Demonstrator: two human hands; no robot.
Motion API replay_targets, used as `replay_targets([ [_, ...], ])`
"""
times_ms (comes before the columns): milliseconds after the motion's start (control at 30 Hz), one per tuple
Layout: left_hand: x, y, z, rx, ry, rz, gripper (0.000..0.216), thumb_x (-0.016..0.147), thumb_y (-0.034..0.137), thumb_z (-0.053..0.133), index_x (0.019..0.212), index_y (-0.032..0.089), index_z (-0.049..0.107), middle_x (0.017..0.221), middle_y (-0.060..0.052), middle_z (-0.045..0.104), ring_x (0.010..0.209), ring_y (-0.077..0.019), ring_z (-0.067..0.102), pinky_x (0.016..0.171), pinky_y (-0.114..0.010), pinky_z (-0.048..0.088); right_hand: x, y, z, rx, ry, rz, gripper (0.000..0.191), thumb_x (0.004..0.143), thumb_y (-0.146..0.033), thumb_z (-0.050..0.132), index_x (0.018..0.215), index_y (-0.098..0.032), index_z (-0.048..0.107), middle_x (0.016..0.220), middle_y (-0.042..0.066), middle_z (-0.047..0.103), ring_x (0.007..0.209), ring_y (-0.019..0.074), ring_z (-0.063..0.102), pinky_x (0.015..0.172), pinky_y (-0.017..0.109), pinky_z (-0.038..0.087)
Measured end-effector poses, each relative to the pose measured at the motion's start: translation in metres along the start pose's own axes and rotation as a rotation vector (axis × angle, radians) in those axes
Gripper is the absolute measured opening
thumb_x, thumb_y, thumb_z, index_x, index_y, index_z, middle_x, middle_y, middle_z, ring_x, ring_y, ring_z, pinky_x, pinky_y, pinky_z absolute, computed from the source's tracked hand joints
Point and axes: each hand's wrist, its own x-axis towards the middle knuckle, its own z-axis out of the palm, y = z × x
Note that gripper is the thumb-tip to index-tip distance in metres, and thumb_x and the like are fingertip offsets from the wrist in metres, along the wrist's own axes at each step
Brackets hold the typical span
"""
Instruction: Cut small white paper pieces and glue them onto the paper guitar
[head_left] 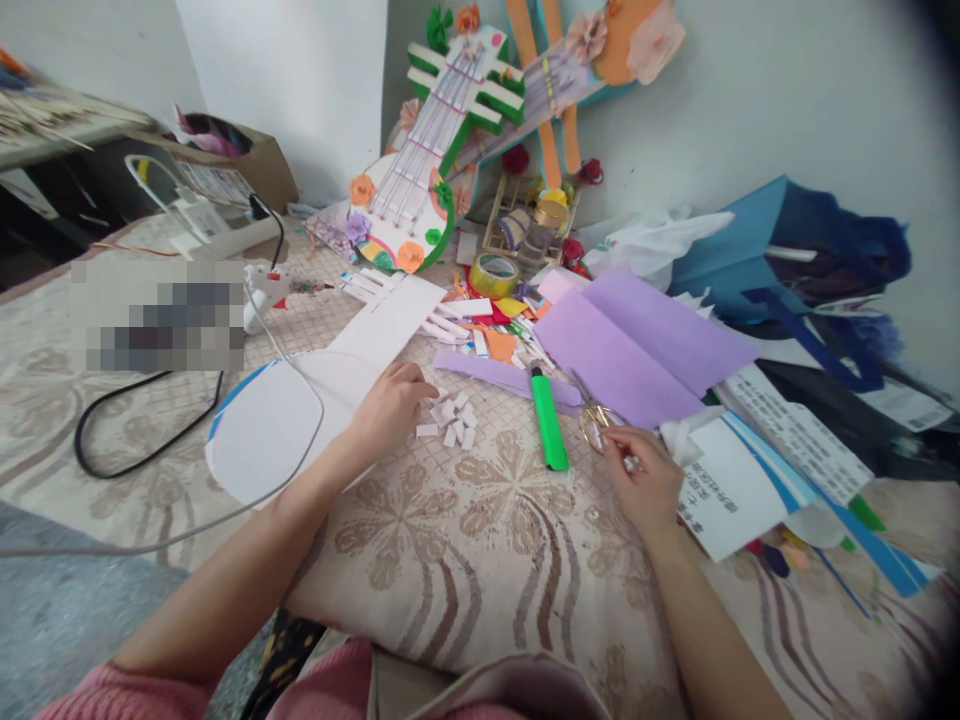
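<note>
In the head view, I see the left hand (391,402) left of the centre, its fingers bent at the left edge of a pile of small white pieces (453,420); whether it pinches one, I cannot tell. The right hand (646,482), right of the centre, is curled by the gold-handled scissors (595,428); I cannot tell if it grips anything. Between the hands lies a green utility knife (550,422). At the left, partly behind the left forearm, is a white guitar-shaped cut-out (262,425). I judge the step in hand as picking or sorting the pieces; the next move would call for a light fingertip pinch.
</note>
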Motion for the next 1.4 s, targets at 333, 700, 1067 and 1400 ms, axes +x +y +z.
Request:
replay_targets([
  [333, -0.003, 0.008, 0.003, -0.078, -0.06, 0.047, 0.039, 0.076, -0.004, 0.042, 0.093, 0.012, 0.073, 0.094, -0.012, 0.062, 0.092, -0.0238, 0.055, 0.085, -0.039, 0.046, -0.001, 0.003, 0.002, -0.006, 0.007, 0.006, 0.01, 0.088, -0.022, 0.057, 0.087, -0.023, 0.067, 0.088, 0.006, 0.073, 0.075, 0.0198, 0.067, 0.066, 0.034, 0.054],
  [700, -0.003, 0.018, 0.003, -0.133, -0.078, 0.134, 0.048, 0.074, -0.009, 0.038, 0.095, 0.016, 0.073, 0.095, -0.009, 0.058, 0.094, -0.0204, 0.052, 0.087, -0.036, 0.045, 0.0, 0.003, 0.002, 0.022, 0.006, -0.012, 0.008, 0.087, -0.017, 0.059, 0.087, -0.02, 0.067, 0.088, 0.006, 0.072, 0.076, 0.0179, 0.066, 0.067, 0.031, 0.053],
  [1067, -0.005, 0.025, -0.002, -0.091, -0.193, 0.183, 0.046, 0.08, -0.007, 0.042, 0.099, 0.022, 0.073, 0.098, -0.007, 0.059, 0.097, -0.0207, 0.051, 0.088, -0.036, 0.042, -0.001, 0.003, 0.002, 0.017, 0.005, -0.008, 0.008, 0.088, -0.017, 0.059, 0.087, -0.02, 0.067, 0.088, 0.006, 0.072, 0.076, 0.0177, 0.066, 0.068, 0.031, 0.053],
  [1400, -0.007, 0.032, 0.009, 0.009, -0.206, 0.27, 0.04, 0.088, -0.002, 0.044, 0.108, 0.022, 0.069, 0.101, -0.008, 0.058, 0.099, -0.0219, 0.05, 0.088, -0.039, 0.038, 0.0, 0.004, 0.003, 0.025, -0.014, 0.024, 0.009, 0.089, -0.02, 0.057, 0.086, -0.021, 0.066, 0.089, 0.006, 0.072, 0.077, 0.0184, 0.067, 0.068, 0.032, 0.053],
])
